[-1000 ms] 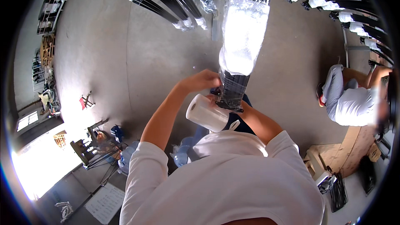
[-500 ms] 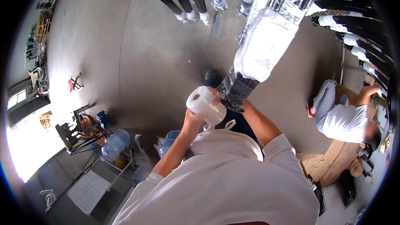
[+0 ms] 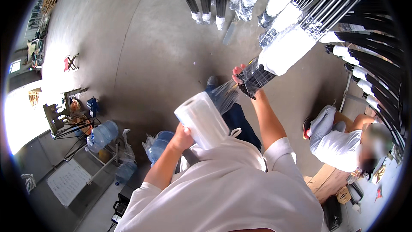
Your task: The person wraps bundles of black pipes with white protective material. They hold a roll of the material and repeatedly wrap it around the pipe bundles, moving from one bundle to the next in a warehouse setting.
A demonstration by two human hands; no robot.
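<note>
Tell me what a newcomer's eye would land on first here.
First, the roll of clear film in the left hand near the centre, a film strip stretching from it toward the wrapped rod bundle at the right hand. Then the glaring opening at far left and the white-shirted person at right.

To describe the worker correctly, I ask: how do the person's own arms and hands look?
The left sleeve and right sleeve are white, loose and short, leaving the left forearm and right forearm bare. The left hand and the partly hidden right hand show no gloves.
</note>
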